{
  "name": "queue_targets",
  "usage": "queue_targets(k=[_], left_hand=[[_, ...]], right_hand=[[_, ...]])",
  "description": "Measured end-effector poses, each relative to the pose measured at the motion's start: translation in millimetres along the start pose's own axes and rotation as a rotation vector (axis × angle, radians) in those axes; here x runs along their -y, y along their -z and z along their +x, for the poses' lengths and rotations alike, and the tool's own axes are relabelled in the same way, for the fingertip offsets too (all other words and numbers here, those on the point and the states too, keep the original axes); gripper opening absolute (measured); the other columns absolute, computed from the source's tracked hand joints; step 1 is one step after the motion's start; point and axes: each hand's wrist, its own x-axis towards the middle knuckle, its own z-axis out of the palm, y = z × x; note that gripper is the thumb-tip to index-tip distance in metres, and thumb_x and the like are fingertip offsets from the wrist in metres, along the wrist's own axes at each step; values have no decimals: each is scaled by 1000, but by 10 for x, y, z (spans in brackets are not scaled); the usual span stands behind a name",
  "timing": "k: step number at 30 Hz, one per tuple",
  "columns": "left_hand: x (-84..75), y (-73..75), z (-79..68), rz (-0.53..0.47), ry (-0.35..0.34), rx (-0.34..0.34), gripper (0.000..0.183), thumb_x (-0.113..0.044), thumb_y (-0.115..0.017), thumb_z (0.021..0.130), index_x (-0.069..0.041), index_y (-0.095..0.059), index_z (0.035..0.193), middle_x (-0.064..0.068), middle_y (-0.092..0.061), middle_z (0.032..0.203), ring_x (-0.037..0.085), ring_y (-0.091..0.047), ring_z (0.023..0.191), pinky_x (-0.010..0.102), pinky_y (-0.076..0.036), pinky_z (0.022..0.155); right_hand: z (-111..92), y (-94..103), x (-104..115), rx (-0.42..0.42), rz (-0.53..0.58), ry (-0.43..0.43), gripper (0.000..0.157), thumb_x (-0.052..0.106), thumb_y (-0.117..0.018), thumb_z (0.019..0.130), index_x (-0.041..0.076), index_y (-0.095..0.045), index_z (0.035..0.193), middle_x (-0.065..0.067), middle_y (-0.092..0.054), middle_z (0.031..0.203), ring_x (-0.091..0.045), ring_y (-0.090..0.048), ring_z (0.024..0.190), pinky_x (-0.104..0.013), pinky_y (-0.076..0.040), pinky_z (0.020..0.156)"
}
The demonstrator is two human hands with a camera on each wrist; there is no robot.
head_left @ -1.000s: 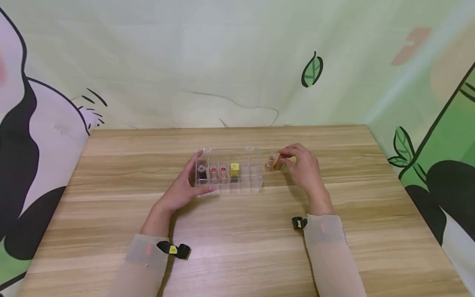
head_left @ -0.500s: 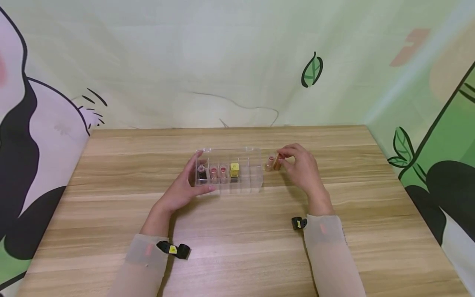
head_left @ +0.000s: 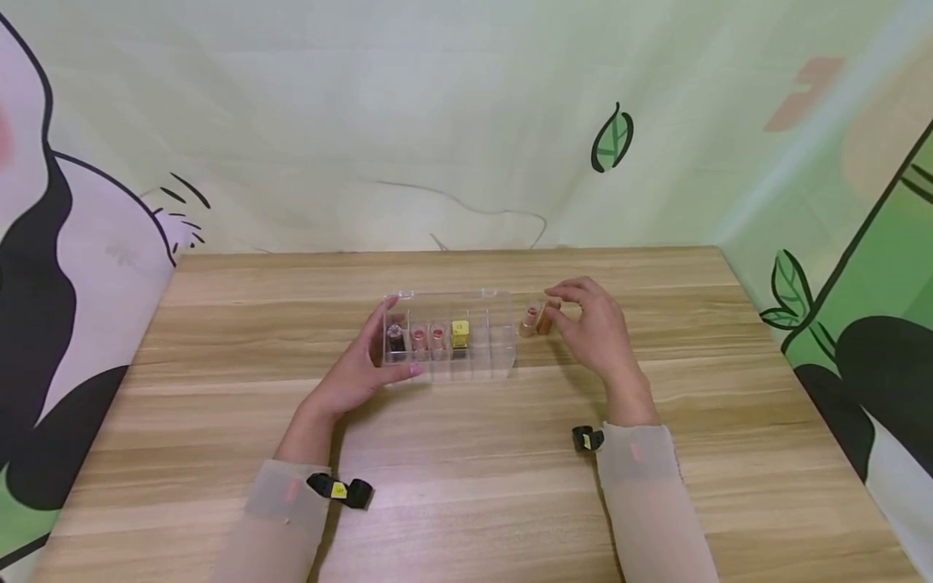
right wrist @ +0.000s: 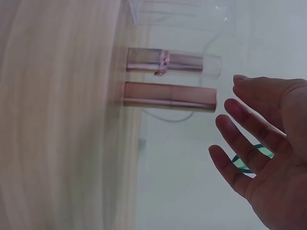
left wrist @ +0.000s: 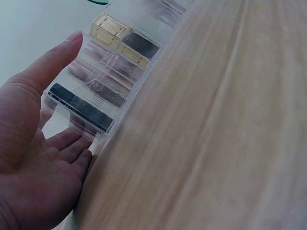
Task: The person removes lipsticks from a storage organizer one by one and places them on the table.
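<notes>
My left hand (head_left: 353, 374) holds the left end of a clear compartmented box (head_left: 503, 340), thumb at the front and a finger at the back corner. Inside stand a dark lipstick tube (head_left: 396, 343), two pinkish clear-capped lipsticks (head_left: 419, 340) and a yellow-topped square tube (head_left: 459, 334). To the box's right, a clear-capped lipstick (right wrist: 182, 63) stands upright beside a copper-coloured lipstick tube (right wrist: 170, 97), with a small gap between them. My right hand (head_left: 596, 332) is just right of the copper tube. In the right wrist view its fingers are spread, apart from the tube and holding nothing.
A wooden table (head_left: 466, 486) carries everything. Its back edge meets a pale printed cloth (head_left: 291, 162) with leaf and animal drawings. Black straps with small devices (head_left: 341, 491) sit on both sleeves. The box's right compartments show nothing in them.
My right hand's fingers have let go of the copper-coloured tube, which now stands by itself. The hand has risen slightly. My left hand and the box stay in place.
</notes>
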Motion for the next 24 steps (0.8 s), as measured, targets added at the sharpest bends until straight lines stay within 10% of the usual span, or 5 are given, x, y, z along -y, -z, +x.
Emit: queue_targets(k=[24], left_hand=[[1, 5, 2, 20, -1, 0, 112, -31, -89, 83, -51, -13, 162, 7, -37, 164, 32, -32, 155, 59, -18, 128]], right_hand=[[-43, -59, 394, 20, 6, 129, 29, 13, -75, 95, 7, -75, 123, -10, -67, 130, -31, -65, 105, -43, -52, 88]])
